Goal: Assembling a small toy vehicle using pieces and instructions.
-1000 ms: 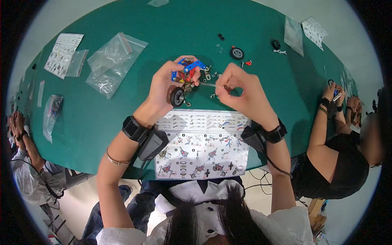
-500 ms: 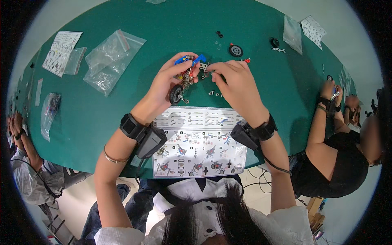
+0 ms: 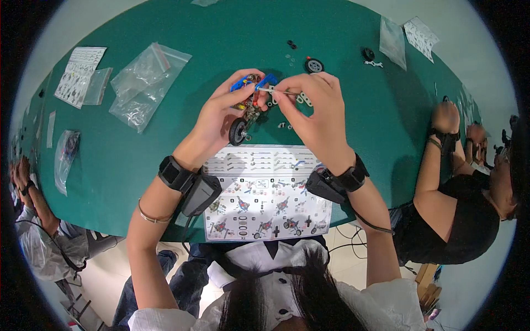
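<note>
Left hand, grip clamped on a small toy vehicle model of blue and grey plastic parts with a black rubber wheel, held above the green surface, just beyond the printed white instruction sheet. Right hand, fingertips pinched together on a thin grey perforated strip touching the model's top. Loose black wheel farther beyond the sheet.

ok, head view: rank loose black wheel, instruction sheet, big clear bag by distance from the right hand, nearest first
1. Loose black wheel, just beyond the right hand.
2. Instruction sheet, toward the person from it.
3. Big clear bag, far left.
</note>
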A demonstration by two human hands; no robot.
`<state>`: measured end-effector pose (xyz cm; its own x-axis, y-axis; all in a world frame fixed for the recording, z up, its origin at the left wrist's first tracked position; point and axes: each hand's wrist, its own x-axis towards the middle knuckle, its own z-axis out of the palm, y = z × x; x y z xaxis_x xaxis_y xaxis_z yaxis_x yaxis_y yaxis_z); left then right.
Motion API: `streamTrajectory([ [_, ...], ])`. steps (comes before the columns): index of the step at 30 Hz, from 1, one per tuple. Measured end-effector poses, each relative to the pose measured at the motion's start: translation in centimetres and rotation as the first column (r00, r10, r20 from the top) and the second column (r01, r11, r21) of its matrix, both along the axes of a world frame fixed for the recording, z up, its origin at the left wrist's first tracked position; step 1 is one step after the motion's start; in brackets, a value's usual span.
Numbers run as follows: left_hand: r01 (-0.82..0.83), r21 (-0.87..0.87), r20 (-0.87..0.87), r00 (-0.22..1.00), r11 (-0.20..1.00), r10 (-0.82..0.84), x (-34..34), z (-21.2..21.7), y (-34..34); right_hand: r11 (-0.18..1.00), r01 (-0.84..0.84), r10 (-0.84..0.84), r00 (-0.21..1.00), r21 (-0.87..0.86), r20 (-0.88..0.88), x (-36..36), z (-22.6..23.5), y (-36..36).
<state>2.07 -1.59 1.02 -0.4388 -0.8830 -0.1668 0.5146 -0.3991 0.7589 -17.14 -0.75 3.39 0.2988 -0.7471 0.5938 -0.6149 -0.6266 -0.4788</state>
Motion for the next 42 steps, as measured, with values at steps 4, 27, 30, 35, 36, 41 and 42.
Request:
streamTrajectory([
  [4,0.034,-0.044,-0.02,0.999,0.998,-0.035,0.1,-0.4,-0.1,1.0,0.027,-0.027,0.999,0.004,-0.03,0.1,-0.2,0.1],
  [27,-0.008,-0.357,0.217,0.972,0.934,0.091,-0.7,-1.1,0.3,1.0,-0.015,0.016,0.998,0.017,-0.061,0.0,-0.7,0.2],
  [30,-0.034,-0.317,0.194,0.976,0.948,0.1,-0.8,-1.1,0.2,0.99,0.002,-0.025,0.987,-0.143,-0.158,0.2,-0.8,-0.1],
  [35,-0.062,-0.262,0.168,0.98,0.963,0.109,-0.8,-1.0,0.2,0.963,-0.007,-0.063,0.966,-0.269,-0.251,0.3,-1.1,-0.3],
  [36,-0.056,-0.265,0.184,0.977,0.963,0.108,-0.8,-1.1,0.2,0.96,-0.017,-0.06,0.962,-0.278,-0.266,0.3,-1.0,-0.3],
  [41,-0.076,-0.315,0.29,0.941,0.946,0.173,-0.9,-0.7,0.3,0.985,-0.02,-0.02,0.973,-0.172,-0.229,0.6,-0.4,-0.2],
  [42,-0.099,-0.311,0.298,0.934,0.945,0.196,-1.0,-0.6,0.3,0.996,-0.006,-0.007,0.99,-0.088,-0.141,0.7,-0.2,-0.1],
])
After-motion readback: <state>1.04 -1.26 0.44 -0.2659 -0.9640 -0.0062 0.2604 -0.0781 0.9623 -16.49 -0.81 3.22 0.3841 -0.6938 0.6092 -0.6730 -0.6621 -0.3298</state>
